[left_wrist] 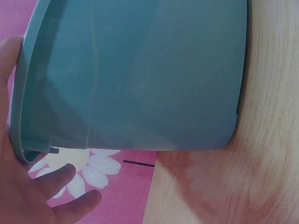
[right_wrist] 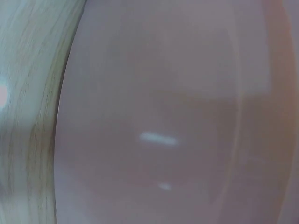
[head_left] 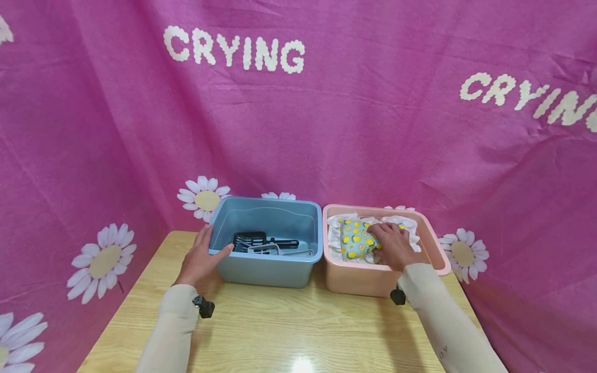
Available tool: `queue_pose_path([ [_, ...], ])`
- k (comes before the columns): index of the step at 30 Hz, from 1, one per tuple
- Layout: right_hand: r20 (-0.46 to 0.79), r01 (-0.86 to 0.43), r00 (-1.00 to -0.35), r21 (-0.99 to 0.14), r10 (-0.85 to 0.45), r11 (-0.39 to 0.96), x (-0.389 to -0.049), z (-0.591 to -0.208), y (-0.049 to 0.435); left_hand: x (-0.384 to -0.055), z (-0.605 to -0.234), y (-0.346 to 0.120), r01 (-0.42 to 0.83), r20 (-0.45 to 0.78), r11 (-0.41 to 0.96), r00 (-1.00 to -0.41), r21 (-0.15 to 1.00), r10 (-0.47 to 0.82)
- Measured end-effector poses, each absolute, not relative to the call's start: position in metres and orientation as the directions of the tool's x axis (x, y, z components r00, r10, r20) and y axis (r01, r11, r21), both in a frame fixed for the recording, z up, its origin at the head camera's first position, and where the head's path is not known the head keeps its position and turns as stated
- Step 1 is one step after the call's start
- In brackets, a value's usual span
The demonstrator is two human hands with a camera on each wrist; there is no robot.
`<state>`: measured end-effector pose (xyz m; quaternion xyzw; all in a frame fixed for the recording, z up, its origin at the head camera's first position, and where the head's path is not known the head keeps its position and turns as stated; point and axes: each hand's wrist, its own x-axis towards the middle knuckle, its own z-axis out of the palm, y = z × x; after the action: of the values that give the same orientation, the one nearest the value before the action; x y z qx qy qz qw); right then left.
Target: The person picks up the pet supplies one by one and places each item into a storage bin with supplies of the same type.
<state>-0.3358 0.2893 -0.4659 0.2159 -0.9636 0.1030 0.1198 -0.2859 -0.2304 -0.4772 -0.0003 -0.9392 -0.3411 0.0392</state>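
My left hand (head_left: pixel 201 259) rests at the left front corner of a blue-grey plastic bin (head_left: pixel 266 273). Its fingers are spread and fairly straight, touching the rim, as the left wrist view also shows. In that bin lie a black slotted turner (head_left: pixel 249 241) and a pale grey kitchen utensil (head_left: pixel 266 249). My right hand (head_left: pixel 394 246) reaches into a pink bin (head_left: pixel 356 280) and grips a light blue cloth item with a lemon print (head_left: pixel 356 239); its fingertips are partly hidden. White crumpled cloth (head_left: pixel 335 233) lies around and under it. The right wrist view shows only the pink bin's outer wall.
Both bins stand side by side at the back of a wooden table (head_left: pixel 280 326), almost touching. A magenta curtain (head_left: pixel 326 129) with daisies and lettering hangs right behind them and along both sides. The bins' raised rims surround their contents.
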Motion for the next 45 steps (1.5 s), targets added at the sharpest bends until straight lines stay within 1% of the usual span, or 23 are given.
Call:
queue_pose_path([
  [4, 0.240, -0.429, -0.888, -0.132, -0.391, 0.893, -0.336, -0.464, 0.290, -0.287, -0.480, -0.231, 0.038, 0.090, 0.768, -0.996, 0.639, -0.025],
  [7, 0.203, -0.418, -0.900, -0.142, -0.387, 0.897, -0.335, -0.461, 0.290, -0.287, -0.481, -0.232, 0.043, 0.099, 0.766, -0.995, 0.641, -0.027],
  [15, 0.081, -0.379, -0.925, -0.208, -0.370, 0.902, -0.332, -0.456, 0.283, -0.287, -0.479, -0.234, 0.028, 0.085, 0.752, -0.996, 0.659, -0.037],
  [18, 0.050, -0.358, -0.933, -0.240, -0.357, 0.902, -0.330, -0.454, 0.281, -0.287, -0.479, -0.235, 0.030, 0.088, 0.757, -0.995, 0.652, -0.037],
  [24, 0.010, -0.313, -0.947, -0.257, -0.321, 0.914, -0.331, -0.453, 0.278, -0.290, -0.481, -0.234, 0.039, 0.097, 0.760, -0.995, 0.648, -0.031],
  [35, -0.002, -0.294, -0.952, -0.261, -0.305, 0.919, -0.331, -0.454, 0.275, -0.292, -0.484, -0.233, 0.034, 0.090, 0.761, -0.995, 0.648, -0.033],
  [45, 0.061, -0.308, -0.951, -0.201, -0.302, 0.930, -0.330, -0.453, 0.272, -0.289, -0.481, -0.232, 0.018, 0.066, 0.762, -0.997, 0.648, -0.033],
])
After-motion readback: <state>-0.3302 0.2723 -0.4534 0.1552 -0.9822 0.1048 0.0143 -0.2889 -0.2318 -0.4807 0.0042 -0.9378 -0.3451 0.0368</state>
